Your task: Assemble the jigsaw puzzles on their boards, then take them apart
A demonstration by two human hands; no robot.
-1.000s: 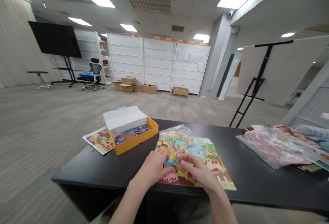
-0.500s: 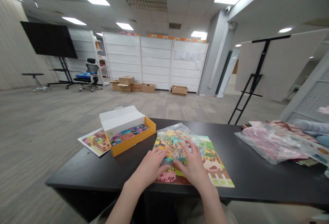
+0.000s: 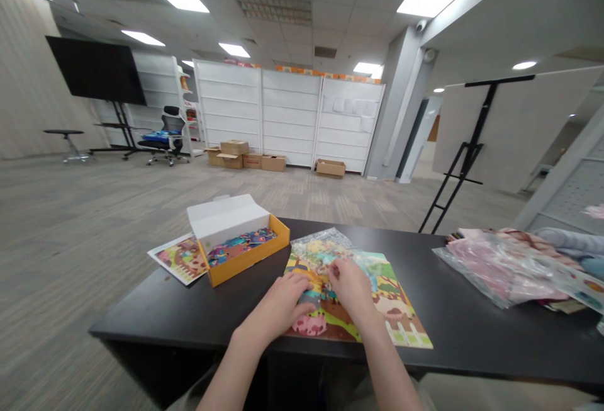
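A colourful farm-scene jigsaw puzzle [image 3: 401, 310] lies on the black table, with pigs, a cow and a white fence printed on it. Over its far left part rests a clear plastic bag [image 3: 333, 236], and a jumble of coloured shapes shows around it. My left hand [image 3: 285, 298] lies on the puzzle's left side, its fingers stretched out and the thumb apart. Above the middle of the puzzle, my right hand [image 3: 352, 285] is closed in a pinch at the near edge of the bag. What sits between those fingertips is too small and blurred to tell.
To the left stands an open yellow box [image 3: 250, 258] with colourful pieces inside, beside a printed picture sheet [image 3: 182, 258]. Plastic-wrapped pink cloth [image 3: 491, 263] is heaped at the right of the table [image 3: 155, 310]. Cardboard boxes [image 3: 236, 153] sit on the floor beyond.
My right hand has gone from spread fingers to a pinch, and more of the puzzle's middle shows below it. My left hand stays nearly in place. The view has shifted slightly.
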